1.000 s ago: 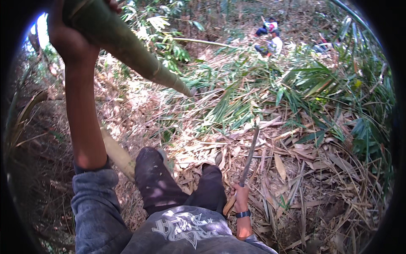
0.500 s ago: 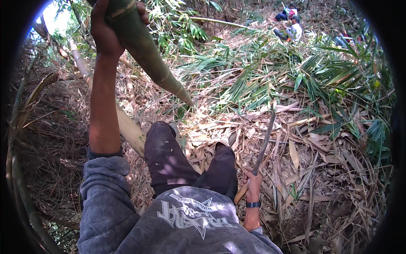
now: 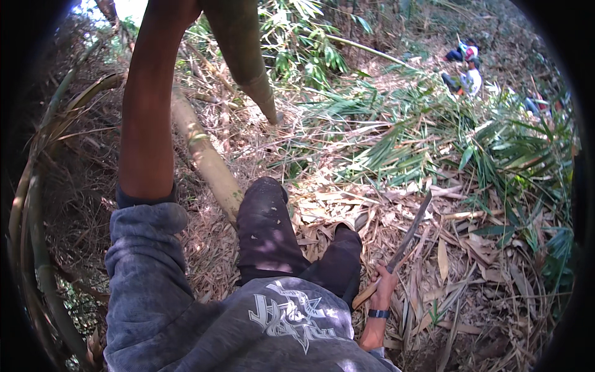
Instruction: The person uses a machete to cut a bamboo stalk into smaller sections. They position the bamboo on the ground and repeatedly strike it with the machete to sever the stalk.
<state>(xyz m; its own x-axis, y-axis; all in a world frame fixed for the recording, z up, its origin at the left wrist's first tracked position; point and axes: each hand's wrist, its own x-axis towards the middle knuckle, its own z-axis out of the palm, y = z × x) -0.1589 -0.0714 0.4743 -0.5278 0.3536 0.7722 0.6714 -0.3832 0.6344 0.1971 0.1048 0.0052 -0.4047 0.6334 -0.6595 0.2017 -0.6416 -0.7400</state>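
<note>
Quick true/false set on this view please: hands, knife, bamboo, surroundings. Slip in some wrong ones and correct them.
1. The right hand holds a long knife. True.
2. The dark wristband is on the left wrist. False: the dark wristband is on the right wrist.
3. The left hand is at the top edge, beside the green bamboo pole. True, though it is cut off, so its grip cannot be seen.
4. The paler bamboo stem is to the right of both legs. False: the paler bamboo stem is to their left.
5. A person in a white top sits in the background, upper right. True.
</note>
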